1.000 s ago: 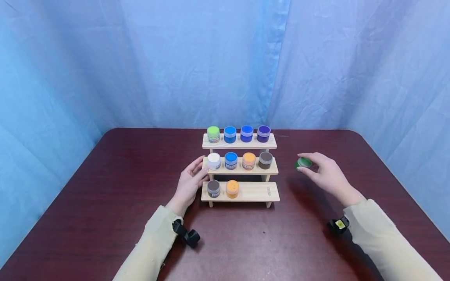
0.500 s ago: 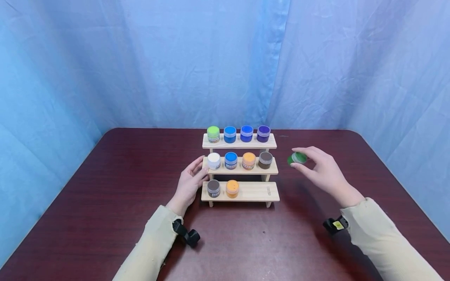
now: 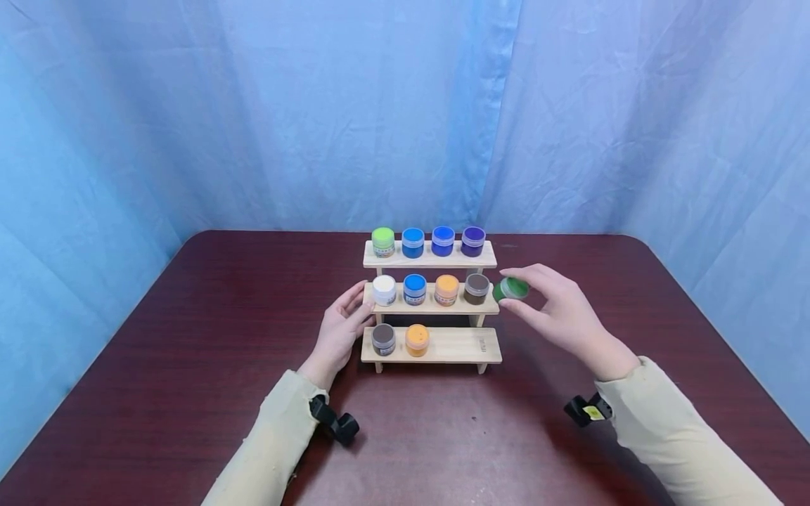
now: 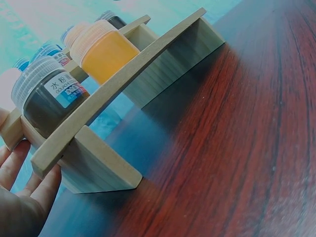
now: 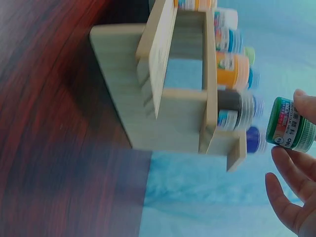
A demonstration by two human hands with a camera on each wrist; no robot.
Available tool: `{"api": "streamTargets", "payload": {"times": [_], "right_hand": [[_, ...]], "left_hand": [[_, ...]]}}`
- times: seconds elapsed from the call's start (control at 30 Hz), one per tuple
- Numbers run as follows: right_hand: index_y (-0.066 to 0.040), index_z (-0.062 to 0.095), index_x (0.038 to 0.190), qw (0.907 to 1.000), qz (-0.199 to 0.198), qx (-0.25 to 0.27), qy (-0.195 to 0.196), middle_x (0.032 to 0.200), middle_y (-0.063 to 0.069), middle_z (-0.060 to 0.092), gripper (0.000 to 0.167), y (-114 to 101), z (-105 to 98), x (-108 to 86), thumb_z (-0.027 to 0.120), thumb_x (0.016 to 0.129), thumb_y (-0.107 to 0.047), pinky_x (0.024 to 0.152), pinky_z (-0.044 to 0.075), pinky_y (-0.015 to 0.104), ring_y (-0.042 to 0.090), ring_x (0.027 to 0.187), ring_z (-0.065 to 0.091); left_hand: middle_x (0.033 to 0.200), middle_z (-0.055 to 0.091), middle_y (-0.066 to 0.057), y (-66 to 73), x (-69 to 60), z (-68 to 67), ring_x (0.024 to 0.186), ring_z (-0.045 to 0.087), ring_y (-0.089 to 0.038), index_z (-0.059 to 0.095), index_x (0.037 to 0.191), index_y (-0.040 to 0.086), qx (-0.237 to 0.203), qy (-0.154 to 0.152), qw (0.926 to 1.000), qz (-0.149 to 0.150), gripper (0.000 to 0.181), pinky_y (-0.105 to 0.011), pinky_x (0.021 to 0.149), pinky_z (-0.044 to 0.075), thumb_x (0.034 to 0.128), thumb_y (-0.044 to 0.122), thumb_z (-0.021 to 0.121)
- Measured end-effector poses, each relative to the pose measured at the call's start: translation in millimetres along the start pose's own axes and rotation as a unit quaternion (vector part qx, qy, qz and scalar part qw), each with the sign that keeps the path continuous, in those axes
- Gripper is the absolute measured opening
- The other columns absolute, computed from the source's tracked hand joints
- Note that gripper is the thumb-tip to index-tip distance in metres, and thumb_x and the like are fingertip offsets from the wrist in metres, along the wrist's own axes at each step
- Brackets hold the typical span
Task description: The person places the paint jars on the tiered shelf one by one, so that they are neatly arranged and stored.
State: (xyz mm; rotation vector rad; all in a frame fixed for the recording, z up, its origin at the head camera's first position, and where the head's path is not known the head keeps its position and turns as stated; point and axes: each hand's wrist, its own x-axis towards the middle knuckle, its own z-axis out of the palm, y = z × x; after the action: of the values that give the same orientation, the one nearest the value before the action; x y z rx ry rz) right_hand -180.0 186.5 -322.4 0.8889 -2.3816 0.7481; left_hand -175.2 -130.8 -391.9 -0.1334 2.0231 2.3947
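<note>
A three-tier wooden stand point(image 3: 452, 344) holds small paint jars. At its left end my left hand point(image 3: 338, 334) grips the middle shelf point(image 3: 430, 309), with fingers below the shelf edge in the left wrist view. The white jar point(image 3: 384, 289) is right by my left thumb. My right hand point(image 3: 563, 316) pinches a green paint jar point(image 3: 511, 289) between thumb and fingers, tilted, in the air just off the right end of the middle shelf. Nearest to it stands a dark brown jar point(image 3: 477, 289). In the right wrist view the green jar point(image 5: 287, 123) shows its printed label.
On the top shelf stand light green point(image 3: 382, 242), blue and purple point(image 3: 472, 241) jars. The middle shelf also bears blue and orange point(image 3: 446, 289) jars. A dark jar point(image 3: 383, 339) and an orange jar point(image 3: 417, 340) sit at the left of the bottom shelf. Blue curtains point(image 3: 354, 119) surround the dark red table point(image 3: 221, 337).
My right hand has carried the green jar leftward, close to the stand's right end. The stand has shifted very slightly left; my left hand keeps its hold on it.
</note>
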Motion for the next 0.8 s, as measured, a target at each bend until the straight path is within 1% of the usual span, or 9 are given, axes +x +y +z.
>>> {"api": "streamTargets", "payload": {"times": [0.13, 0.3, 0.4, 0.57, 0.7, 0.8], "right_hand": [[-0.006, 0.067, 0.111, 0.9997, -0.020, 0.005, -0.012, 0.092, 0.001, 0.064, 0.042, -10.3, 5.9, 2.8, 0.081, 0.072, -0.009, 0.071, 0.044, 0.020, 0.007, 0.081, 0.053], [-0.007, 0.067, 0.112, 0.9982, -0.039, 0.009, -0.043, 0.092, 0.000, 0.063, 0.041, -24.0, 14.7, 4.7, 0.080, 0.074, -0.013, 0.060, 0.047, 0.023, 0.008, 0.077, 0.053], [-0.009, 0.067, 0.112, 0.9966, -0.050, 0.006, -0.065, 0.092, -0.001, 0.062, 0.040, -31.5, 20.7, 5.0, 0.080, 0.075, -0.017, 0.056, 0.047, 0.023, 0.007, 0.073, 0.051], [-0.009, 0.068, 0.109, 0.9931, -0.060, -0.017, -0.099, 0.094, 0.000, 0.064, 0.039, -40.1, 31.4, 4.6, 0.081, 0.075, -0.022, 0.064, 0.051, 0.027, 0.009, 0.075, 0.056], [-0.011, 0.069, 0.107, 0.9889, -0.061, -0.035, -0.131, 0.094, -0.001, 0.065, 0.036, -44.7, 39.0, 4.2, 0.080, 0.076, -0.023, 0.066, 0.052, 0.028, 0.010, 0.078, 0.058], [-0.012, 0.069, 0.107, 0.9866, -0.060, -0.040, -0.146, 0.096, -0.001, 0.065, 0.035, -47.6, 42.3, 4.0, 0.080, 0.076, -0.023, 0.067, 0.052, 0.029, 0.011, 0.081, 0.060]], "left_hand": [[0.143, 0.042, -0.020, 0.1, 0.1, 0.7, 0.123, 0.047, -0.026, 0.034, 0.146, 0.003, -0.001, 0.000, 1.0000, -0.001, 0.053, -0.047, 0.102, 0.041, 0.0953, 0.002, 0.051], [0.144, 0.042, -0.018, 1.5, 0.4, 1.7, 0.125, 0.046, -0.026, 0.034, 0.146, 0.005, -0.003, 0.002, 1.0000, -0.006, 0.053, -0.046, 0.102, 0.040, 0.0958, 0.003, 0.051], [0.144, 0.042, -0.017, 1.9, 0.5, 1.5, 0.124, 0.046, -0.025, 0.034, 0.146, 0.005, -0.002, 0.001, 1.0000, -0.007, 0.053, -0.043, 0.101, 0.042, 0.0959, 0.004, 0.051], [0.144, 0.042, -0.018, -0.4, 1.3, 0.0, 0.123, 0.047, -0.025, 0.034, 0.146, 0.005, 0.003, 0.000, 1.0000, -0.005, 0.053, -0.038, 0.097, 0.045, 0.0958, 0.003, 0.051], [0.144, 0.041, -0.018, -1.3, 1.3, -0.4, 0.124, 0.046, -0.026, 0.033, 0.146, 0.004, 0.005, -0.001, 1.0000, -0.003, 0.053, -0.040, 0.098, 0.045, 0.0959, 0.002, 0.051], [0.144, 0.041, -0.018, -1.2, 1.0, -0.2, 0.125, 0.046, -0.026, 0.032, 0.147, 0.004, 0.004, -0.002, 1.0000, -0.002, 0.054, -0.039, 0.098, 0.045, 0.0960, 0.002, 0.050]]}}
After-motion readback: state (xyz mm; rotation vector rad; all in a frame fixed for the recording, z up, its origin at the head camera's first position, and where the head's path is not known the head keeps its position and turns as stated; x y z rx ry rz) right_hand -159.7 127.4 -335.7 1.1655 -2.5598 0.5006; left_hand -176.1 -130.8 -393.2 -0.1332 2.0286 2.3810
